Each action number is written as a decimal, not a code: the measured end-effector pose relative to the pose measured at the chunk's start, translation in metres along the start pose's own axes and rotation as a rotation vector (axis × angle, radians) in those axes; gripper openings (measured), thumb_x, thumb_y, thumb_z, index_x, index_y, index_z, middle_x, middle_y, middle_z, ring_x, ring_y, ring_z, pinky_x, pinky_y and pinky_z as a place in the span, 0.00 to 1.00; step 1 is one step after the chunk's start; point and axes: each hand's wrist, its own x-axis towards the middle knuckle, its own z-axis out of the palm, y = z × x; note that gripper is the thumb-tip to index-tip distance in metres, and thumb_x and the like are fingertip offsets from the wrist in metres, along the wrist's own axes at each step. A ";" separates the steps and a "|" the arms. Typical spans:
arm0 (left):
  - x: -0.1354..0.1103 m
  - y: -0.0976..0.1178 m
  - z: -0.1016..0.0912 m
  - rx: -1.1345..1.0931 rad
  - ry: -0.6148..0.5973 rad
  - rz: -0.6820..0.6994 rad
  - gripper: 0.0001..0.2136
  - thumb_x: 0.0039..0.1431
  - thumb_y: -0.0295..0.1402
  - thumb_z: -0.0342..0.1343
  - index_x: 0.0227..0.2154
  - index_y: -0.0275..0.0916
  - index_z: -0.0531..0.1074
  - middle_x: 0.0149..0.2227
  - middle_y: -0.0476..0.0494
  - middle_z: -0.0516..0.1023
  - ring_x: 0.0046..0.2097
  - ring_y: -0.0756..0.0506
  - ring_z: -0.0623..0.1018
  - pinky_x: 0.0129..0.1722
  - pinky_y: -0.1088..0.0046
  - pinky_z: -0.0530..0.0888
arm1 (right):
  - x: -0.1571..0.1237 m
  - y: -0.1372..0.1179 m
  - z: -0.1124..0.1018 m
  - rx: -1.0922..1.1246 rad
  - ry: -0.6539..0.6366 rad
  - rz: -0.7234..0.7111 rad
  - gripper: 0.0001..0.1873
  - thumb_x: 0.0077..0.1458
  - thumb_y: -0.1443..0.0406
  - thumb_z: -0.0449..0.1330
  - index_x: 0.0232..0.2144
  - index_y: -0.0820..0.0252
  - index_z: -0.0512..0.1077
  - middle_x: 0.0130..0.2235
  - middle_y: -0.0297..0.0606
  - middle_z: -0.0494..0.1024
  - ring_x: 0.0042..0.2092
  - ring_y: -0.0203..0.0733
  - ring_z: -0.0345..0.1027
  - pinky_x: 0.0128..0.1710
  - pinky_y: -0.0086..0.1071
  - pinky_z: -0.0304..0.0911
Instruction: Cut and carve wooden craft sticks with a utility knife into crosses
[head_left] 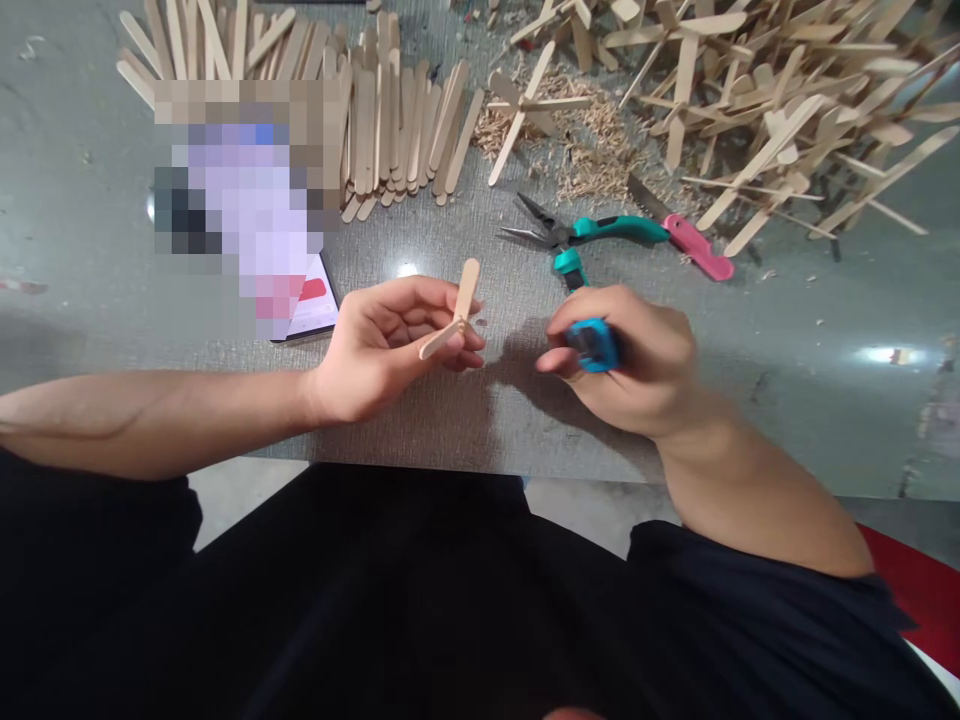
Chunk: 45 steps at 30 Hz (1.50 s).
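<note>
Blue tool (594, 345) mostly hidden in R hand (637, 365).

A pixelated patch (240, 200) hides part of the stick row (375, 120) and phone (315, 300) on the far left, the right hand (637, 360) covers most of its blue tool (594, 345), and the far pile (787, 90) runs off the top edge.

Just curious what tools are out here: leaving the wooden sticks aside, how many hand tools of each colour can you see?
Teal-handled needle-nose pliers on the grey table: 1
Pink-handled knife beside them: 1
Blue tool gripped in the right hand: 1
Total: 3
</note>
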 end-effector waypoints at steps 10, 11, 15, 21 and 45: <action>-0.002 -0.003 -0.003 0.310 0.043 0.220 0.08 0.66 0.33 0.72 0.44 0.36 0.83 0.36 0.44 0.89 0.35 0.48 0.90 0.36 0.76 0.88 | -0.004 -0.014 0.002 -0.536 -0.147 -0.005 0.42 0.75 0.35 0.41 0.44 0.61 0.79 0.36 0.47 0.85 0.32 0.49 0.78 0.28 0.42 0.60; -0.002 -0.002 -0.003 0.337 0.042 0.235 0.08 0.67 0.32 0.71 0.45 0.36 0.84 0.36 0.44 0.89 0.35 0.48 0.90 0.35 0.77 0.88 | -0.005 -0.015 0.002 -0.533 -0.157 0.006 0.42 0.75 0.35 0.41 0.45 0.61 0.79 0.37 0.48 0.85 0.33 0.49 0.79 0.28 0.41 0.60; -0.002 -0.003 -0.001 0.384 0.020 0.325 0.07 0.68 0.31 0.70 0.46 0.37 0.84 0.36 0.45 0.89 0.34 0.48 0.89 0.33 0.78 0.87 | -0.006 -0.018 0.004 -0.523 -0.197 0.011 0.40 0.76 0.37 0.44 0.46 0.63 0.80 0.40 0.48 0.87 0.35 0.48 0.79 0.28 0.41 0.59; -0.002 -0.006 -0.002 0.448 0.010 0.395 0.09 0.67 0.26 0.70 0.48 0.37 0.84 0.36 0.45 0.89 0.35 0.49 0.89 0.34 0.81 0.86 | -0.007 -0.021 0.005 -0.526 -0.165 -0.008 0.40 0.77 0.38 0.45 0.44 0.65 0.80 0.38 0.46 0.87 0.32 0.46 0.80 0.27 0.40 0.58; -0.002 -0.002 0.005 0.373 0.088 0.245 0.06 0.65 0.34 0.74 0.40 0.42 0.84 0.34 0.48 0.89 0.32 0.50 0.88 0.34 0.76 0.88 | -0.010 -0.016 0.013 -0.501 -0.190 0.112 0.42 0.75 0.34 0.40 0.44 0.58 0.79 0.39 0.45 0.86 0.33 0.48 0.77 0.27 0.42 0.53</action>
